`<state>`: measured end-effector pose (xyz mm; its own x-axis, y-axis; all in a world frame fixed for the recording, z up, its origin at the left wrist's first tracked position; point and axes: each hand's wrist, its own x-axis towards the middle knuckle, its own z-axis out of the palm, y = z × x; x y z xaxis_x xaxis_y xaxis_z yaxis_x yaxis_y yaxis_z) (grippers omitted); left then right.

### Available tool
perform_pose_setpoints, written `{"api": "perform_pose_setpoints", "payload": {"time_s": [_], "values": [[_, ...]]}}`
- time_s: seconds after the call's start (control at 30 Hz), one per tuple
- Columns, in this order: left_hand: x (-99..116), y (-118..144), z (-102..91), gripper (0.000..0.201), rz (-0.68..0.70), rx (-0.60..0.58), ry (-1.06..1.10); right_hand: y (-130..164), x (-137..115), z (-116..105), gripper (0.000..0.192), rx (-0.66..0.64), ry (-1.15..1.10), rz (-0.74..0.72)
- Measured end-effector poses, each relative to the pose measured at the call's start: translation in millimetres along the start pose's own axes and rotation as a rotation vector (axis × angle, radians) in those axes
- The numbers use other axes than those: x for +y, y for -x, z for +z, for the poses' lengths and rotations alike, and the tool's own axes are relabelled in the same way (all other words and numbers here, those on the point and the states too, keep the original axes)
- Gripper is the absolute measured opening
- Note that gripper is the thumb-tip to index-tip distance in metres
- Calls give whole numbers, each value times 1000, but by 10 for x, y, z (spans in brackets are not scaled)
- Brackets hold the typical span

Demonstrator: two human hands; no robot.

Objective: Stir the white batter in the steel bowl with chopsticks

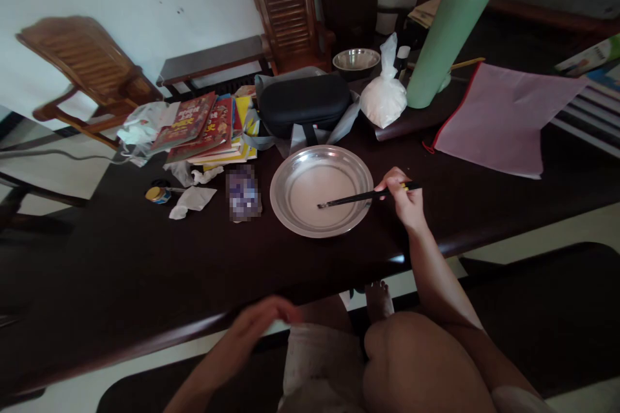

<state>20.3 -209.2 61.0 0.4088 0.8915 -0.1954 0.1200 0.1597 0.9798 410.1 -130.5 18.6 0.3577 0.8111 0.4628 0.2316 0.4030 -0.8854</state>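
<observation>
A pair of black chopsticks (pixel 356 197) is gripped in my right hand (pixel 404 199), over the right rim of a shallow metal basin (pixel 285 206). The chopsticks slant left, and their tips are at the cloudy whitish liquid (pixel 317 187) in the basin; a small pale bit shows at the tips. My left hand (pixel 268 315) is low, near the table's front edge and my lap, away from the basin. Its fingers are smeared by motion, so I cannot tell whether it holds anything.
Left of the basin are a blurred-out purple item (pixel 243 193), crumpled tissues (pixel 192 200), a small jar (pixel 157 195) and stacked books (pixel 194 119). Behind it sit a black case (pixel 305 100), a knotted bag of white powder (pixel 383 100), a green thermos (pixel 448 39) and a pink mesh pouch (pixel 504 116).
</observation>
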Motion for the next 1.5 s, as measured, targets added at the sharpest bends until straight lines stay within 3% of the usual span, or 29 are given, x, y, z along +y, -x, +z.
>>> {"api": "perform_pose_setpoints", "payload": {"time_s": [0.1, 0.13, 0.17, 0.27, 0.37, 0.47, 0.63, 0.83, 1.0, 1.13, 1.2, 1.37, 1.5], "values": [[-139, -685, 29, 30, 138, 311, 204, -10, -10, 11, 45, -133, 67, 1], [-168, -904, 64, 33, 193, 466, 299, -13, -6, 11, 44, -127, 83, -2], [-189, -1109, 108, 34, 189, 522, 382, -14, 1, 8, 44, -94, 84, -5], [-224, -1605, 267, 25, 19, 529, 559, -11, 23, -8, 47, 34, 8, -10], [-265, -1878, 388, 24, 51, 498, 600, -12, 17, -10, 45, -45, -15, -14], [-350, -1954, 419, 35, 117, 456, 524, -25, 11, -1, 39, -125, 78, -27], [-458, -1945, 362, 39, 129, 439, 447, -26, 32, -4, 47, 74, -11, -23], [-401, -2003, 269, 38, 183, 400, 351, -23, 0, 15, 44, -99, 74, 30], [-381, -2047, 206, 46, 187, 413, 333, -18, 32, 12, 51, 102, -39, 17], [-339, -2018, 233, 38, 197, 312, 390, -5, 27, 22, 44, -89, -16, 33], [-324, -2008, 236, 33, 193, 286, 411, -7, 29, 25, 40, -120, 49, 28], [-368, -2019, 189, 30, 199, 268, 375, -6, 38, 31, 48, 119, -51, -19], [-393, -2021, 177, 28, 196, 258, 397, 8, 9, 57, 46, -49, -23, 17]]}}
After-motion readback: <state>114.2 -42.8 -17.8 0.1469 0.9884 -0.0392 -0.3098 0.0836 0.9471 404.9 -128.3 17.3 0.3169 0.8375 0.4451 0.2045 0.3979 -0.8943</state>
